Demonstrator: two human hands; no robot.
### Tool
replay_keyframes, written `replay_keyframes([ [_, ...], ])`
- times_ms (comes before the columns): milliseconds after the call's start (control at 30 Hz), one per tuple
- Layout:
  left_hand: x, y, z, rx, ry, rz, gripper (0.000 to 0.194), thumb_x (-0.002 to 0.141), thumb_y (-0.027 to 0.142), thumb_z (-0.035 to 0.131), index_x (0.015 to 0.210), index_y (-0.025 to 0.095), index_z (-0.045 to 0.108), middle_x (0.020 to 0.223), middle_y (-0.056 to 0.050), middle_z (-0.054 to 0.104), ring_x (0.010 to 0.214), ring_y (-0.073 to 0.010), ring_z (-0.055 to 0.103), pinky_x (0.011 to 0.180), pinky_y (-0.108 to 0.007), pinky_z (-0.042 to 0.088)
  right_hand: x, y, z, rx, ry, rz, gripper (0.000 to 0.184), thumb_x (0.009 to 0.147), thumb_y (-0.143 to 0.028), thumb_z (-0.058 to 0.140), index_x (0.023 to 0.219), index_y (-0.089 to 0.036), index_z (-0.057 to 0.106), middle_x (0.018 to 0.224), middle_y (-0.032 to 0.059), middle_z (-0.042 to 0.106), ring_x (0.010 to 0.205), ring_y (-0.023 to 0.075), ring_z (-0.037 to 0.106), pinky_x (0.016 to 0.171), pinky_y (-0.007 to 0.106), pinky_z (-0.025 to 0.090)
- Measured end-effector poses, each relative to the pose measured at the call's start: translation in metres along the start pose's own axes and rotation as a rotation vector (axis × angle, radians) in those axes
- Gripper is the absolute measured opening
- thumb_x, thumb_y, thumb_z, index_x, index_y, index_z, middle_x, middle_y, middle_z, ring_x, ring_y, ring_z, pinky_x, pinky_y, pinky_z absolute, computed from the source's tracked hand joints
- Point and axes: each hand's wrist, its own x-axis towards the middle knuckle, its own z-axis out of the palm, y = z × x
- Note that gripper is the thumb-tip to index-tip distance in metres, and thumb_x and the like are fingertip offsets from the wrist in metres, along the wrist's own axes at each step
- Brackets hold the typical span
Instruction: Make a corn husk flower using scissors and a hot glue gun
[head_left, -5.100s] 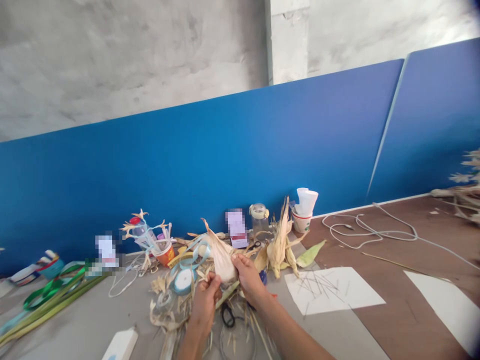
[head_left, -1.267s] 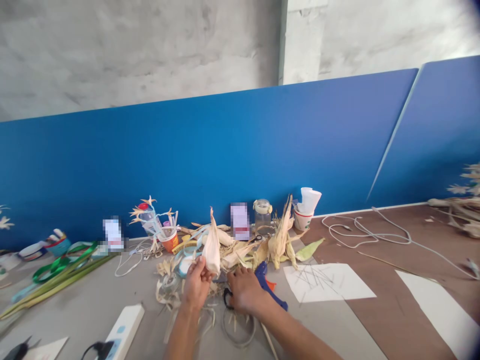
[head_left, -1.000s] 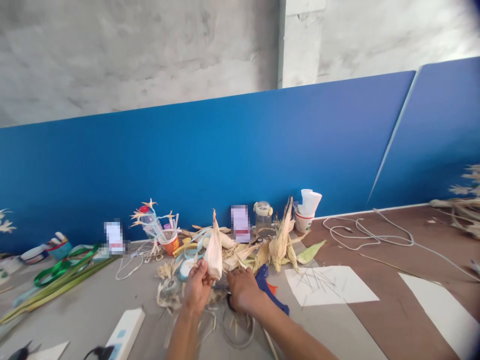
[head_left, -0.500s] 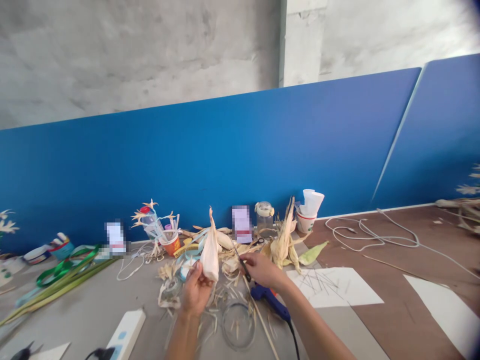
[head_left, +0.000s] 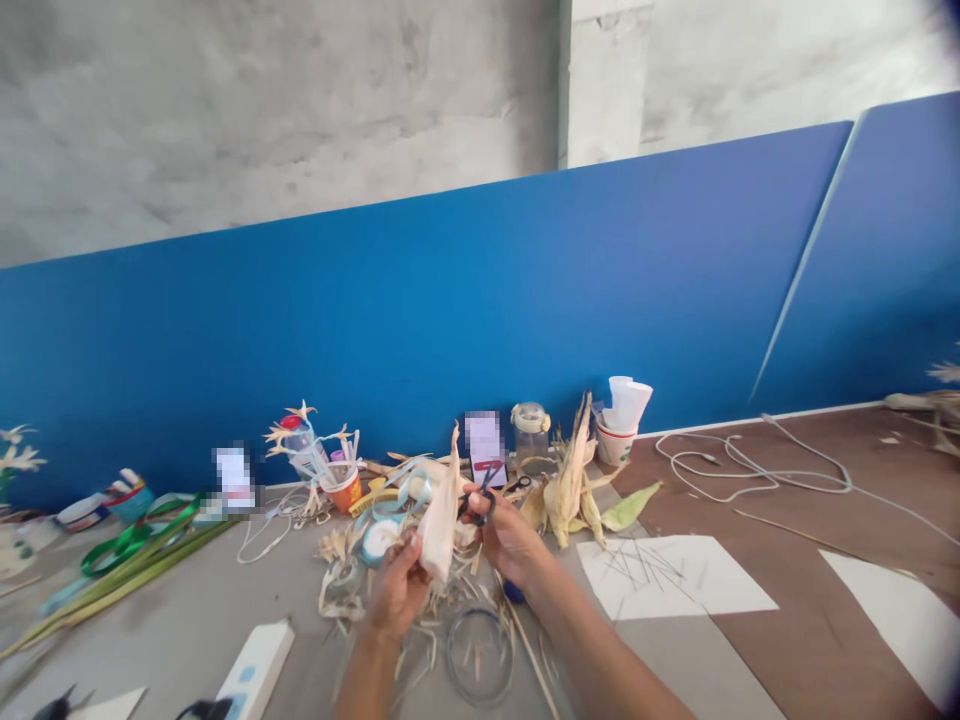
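Observation:
My left hand (head_left: 401,590) pinches the lower end of a pale dried corn husk (head_left: 441,525), its narrow tip pointing up. Beside the husk, my right hand (head_left: 504,525) holds a pair of dark-handled scissors (head_left: 482,502), blades angled up and away from the husk's upper part. Whether the right fingers also touch the husk cannot be made out. Below the right wrist a bit of a blue glue gun (head_left: 514,592) shows; the forearm hides the rest. Under my hands lie a coil of wire (head_left: 480,690) and husk scraps. A ribbon roll (head_left: 380,540) sits behind my left hand.
More corn husks (head_left: 566,500) stand right of a lidded jar (head_left: 531,440). Thin wires lie on white paper (head_left: 675,575). At left are a power strip (head_left: 256,665), green ribbon (head_left: 112,548) and a red cup (head_left: 345,490). A blue partition (head_left: 450,320) borders the table's back.
The husk has moved right and turned narrower to view. My right hand has swung the scissors up from pointing down-right to blades up, closer beside the husk. The forearm now covers most of the glue gun.

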Motion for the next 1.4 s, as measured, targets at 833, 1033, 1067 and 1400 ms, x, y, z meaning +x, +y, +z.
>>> replay_keyframes([
  [833,0.001,-0.016,0.011,-0.063,-0.209,-0.003,0.034,0.06,0.039,0.076,0.074,0.014,0.059,0.047,0.01,0.027,0.042,-0.0034,0.019,0.043,-0.019,0.023,0.02,0.011,-0.007,0.247,0.313,-0.105,0.03,0.05,-0.022,0.073,0.074,-0.017,0.056,0.058,-0.0056,0.06,0.043,0.0063,0.046,0.039,0.018,0.03],
  [1033,-0.003,-0.022,0.024,-0.031,-0.061,0.056,0.033,0.058,0.026,0.078,0.06,0.015,0.048,0.042,0.011,0.029,0.039,-0.0024,0.023,0.042,-0.018,0.023,0.015,0.015,0.001,0.247,0.35,-0.137,0.035,0.049,-0.024,0.074,0.077,-0.018,0.055,0.052,-0.0076,0.057,0.041,0.0067,0.044,0.041,0.018,0.03],
  [1067,-0.002,-0.022,0.024,-0.053,-0.027,0.065,0.033,0.058,0.024,0.078,0.06,0.015,0.047,0.042,0.011,0.029,0.039,-0.0023,0.024,0.042,-0.018,0.023,0.015,0.016,0.002,0.229,0.347,-0.145,0.035,0.049,-0.025,0.074,0.078,-0.018,0.055,0.053,-0.0074,0.057,0.042,0.0072,0.046,0.041,0.019,0.031],
  [1400,0.01,0.001,0.001,-0.341,0.032,0.11,0.034,0.067,0.017,0.073,0.058,0.016,0.04,0.042,0.01,0.031,0.037,-0.0035,0.028,0.041,-0.018,0.027,0.004,0.008,0.002,-0.066,0.164,-0.214,0.041,0.058,-0.034,0.07,0.094,-0.019,0.056,0.072,-0.0006,0.063,0.071,0.0166,0.058,0.061,0.024,0.041],
])
